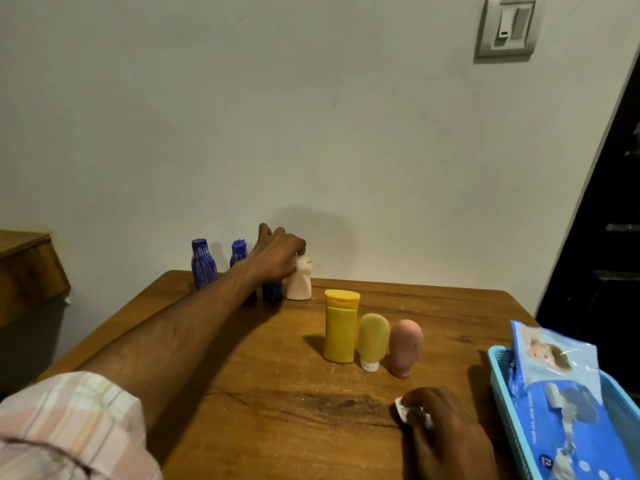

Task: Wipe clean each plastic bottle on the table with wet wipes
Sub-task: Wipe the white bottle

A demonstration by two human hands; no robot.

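Observation:
My left hand [277, 254] reaches to the back of the wooden table [214, 382] and grips the top of a small white bottle [299, 284] standing there. Left of it stand blue bottles: one [203, 265] free at the far left, another [239, 252] and a third [272, 292] partly hidden behind my forearm. In the middle stand a yellow bottle [341, 327], a pale yellow tube [372, 341] on its cap and a pink tube [405, 346]. My right hand [446, 434] rests near the front edge, holding a crumpled white wet wipe [405, 412].
A light blue basket [502, 393] at the table's right edge holds wet wipe packs [561, 393]. A white wall with a switch plate [507, 27] rises behind the table. A wooden piece of furniture [27, 265] stands at the left, a dark doorway at the right.

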